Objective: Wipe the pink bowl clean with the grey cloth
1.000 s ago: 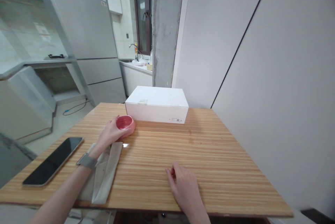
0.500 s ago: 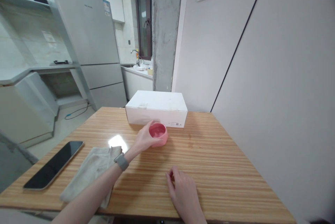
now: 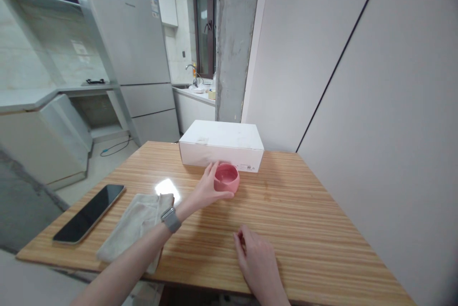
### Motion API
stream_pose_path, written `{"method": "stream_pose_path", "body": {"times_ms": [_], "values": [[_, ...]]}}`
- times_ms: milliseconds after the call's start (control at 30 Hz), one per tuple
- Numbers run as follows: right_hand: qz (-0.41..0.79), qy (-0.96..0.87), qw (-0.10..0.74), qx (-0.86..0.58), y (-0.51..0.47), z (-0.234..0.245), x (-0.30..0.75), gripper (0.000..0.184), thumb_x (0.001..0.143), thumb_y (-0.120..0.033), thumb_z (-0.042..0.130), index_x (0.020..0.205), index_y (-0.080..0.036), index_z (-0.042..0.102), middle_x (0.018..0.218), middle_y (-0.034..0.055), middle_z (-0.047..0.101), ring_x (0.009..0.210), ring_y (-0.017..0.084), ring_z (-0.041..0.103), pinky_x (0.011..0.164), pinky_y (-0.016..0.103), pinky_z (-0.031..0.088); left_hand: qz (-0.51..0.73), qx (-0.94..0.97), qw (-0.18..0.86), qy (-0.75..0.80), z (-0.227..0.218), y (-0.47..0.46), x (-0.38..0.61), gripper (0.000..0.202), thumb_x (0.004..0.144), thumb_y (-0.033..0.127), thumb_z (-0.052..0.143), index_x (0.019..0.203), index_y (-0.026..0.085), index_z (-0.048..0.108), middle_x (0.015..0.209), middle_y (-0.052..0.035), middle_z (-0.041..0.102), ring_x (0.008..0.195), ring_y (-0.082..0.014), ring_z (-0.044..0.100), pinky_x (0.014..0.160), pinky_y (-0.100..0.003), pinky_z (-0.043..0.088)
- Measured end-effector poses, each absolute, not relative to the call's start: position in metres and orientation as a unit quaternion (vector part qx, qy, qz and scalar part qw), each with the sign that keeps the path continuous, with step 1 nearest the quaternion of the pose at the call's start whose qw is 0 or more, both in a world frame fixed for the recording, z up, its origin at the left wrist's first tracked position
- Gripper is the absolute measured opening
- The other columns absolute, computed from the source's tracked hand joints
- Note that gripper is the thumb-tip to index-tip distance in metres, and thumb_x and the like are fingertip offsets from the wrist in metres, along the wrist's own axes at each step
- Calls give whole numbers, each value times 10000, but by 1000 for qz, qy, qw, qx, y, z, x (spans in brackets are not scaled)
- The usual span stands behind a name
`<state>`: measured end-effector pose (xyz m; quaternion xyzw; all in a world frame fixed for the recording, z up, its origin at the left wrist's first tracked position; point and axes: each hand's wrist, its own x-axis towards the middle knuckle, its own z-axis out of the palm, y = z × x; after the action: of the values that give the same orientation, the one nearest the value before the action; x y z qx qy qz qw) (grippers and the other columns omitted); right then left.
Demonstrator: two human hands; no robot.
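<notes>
My left hand (image 3: 206,189) grips a small pink bowl (image 3: 226,178) by its left side; the bowl stands upright on the wooden table (image 3: 315,229), just in front of a closed white box (image 3: 222,145). A grey watch sits on that wrist. Near the table's front edge my right hand (image 3: 256,262) rests palm down on the wood, fingers loosely curled and holding nothing. A folded beige cloth (image 3: 138,222) lies to the left under my left forearm.
A dark phone (image 3: 89,212) lies face up at the table's left edge. A white wall runs along the right side. Behind the table stand a concrete pillar, a grey fridge (image 3: 125,53) and kitchen counters.
My left hand has carried the pink bowl from beside the cloth rightward to the middle, in front of the white box. My right hand has stayed in place.
</notes>
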<state>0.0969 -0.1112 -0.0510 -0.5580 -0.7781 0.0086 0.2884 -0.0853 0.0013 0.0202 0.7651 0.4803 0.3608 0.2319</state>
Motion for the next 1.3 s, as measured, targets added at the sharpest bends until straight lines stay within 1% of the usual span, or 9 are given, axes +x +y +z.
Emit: {"method": "stream_pose_path", "body": {"times_ms": [167,333,500,600,767,833,933,1200,1300], "values": [[8,-782,293,-550,-113,-52,99,325,979,-325,300,748,-225,505,644,17,611,582,176,609,557,263,357,228,838,57,492,10,-76,-149,677,813,490,589,1413,319,326,1521,-73,277,1404,-290,217,1128,-546,180],[20,-781,296,-549,-113,-55,98,317,971,-326,316,750,-221,517,652,20,611,581,182,603,560,271,356,111,862,-42,493,-17,-147,-232,876,713,540,668,1450,314,252,1491,-79,329,1373,-357,267,1101,-605,164],[89,-756,329,-559,-112,-53,100,324,945,-382,363,748,-217,559,665,31,618,597,190,592,579,286,355,105,852,-57,510,-35,-183,-266,691,812,195,536,1434,353,280,1468,-3,361,1348,-265,341,1111,-476,250],[206,-701,374,-571,-118,-50,99,345,892,-478,454,710,-211,578,587,11,563,538,168,532,553,281,346,203,834,17,514,-39,-189,-264,609,825,130,439,1382,371,391,1422,33,436,1317,-227,397,1105,-437,265],[632,-416,447,-478,-135,-37,86,424,746,-605,623,742,-182,606,567,12,600,503,144,556,491,247,405,450,599,253,612,-33,-172,-215,348,872,384,502,1191,317,624,1253,1,618,1226,-256,514,1086,-427,310],[752,-274,452,-394,-137,-28,81,457,682,-552,719,901,-157,647,808,83,702,725,198,661,651,294,497,513,504,327,614,-27,-161,-178,381,855,455,525,1165,270,647,1224,-31,639,1229,-284,508,1080,-464,317],[851,-136,430,-269,-133,-14,81,562,648,-491,772,1067,-142,635,1155,139,648,1074,269,606,944,413,437,535,508,385,555,-19,-147,-118,380,903,422,462,1219,267,604,1303,-44,581,1259,-262,479,1084,-452,331],[827,-12,474,-302,-129,5,114,412,700,-454,725,957,-135,673,945,98,722,951,264,663,880,385,492,368,890,98,250,-38,-141,-22,487,906,252,485,1386,247,405,1351,-128,526,1319,-278,395,1095,-497,301],[819,4,455,-350,-128,4,126,336,706,-353,727,937,-114,673,844,91,733,889,262,685,852,377,509,306,928,74,198,-23,-138,-23,514,881,175,532,1372,275,415,1355,-120,523,1326,-276,385,1093,-486,313]]}}
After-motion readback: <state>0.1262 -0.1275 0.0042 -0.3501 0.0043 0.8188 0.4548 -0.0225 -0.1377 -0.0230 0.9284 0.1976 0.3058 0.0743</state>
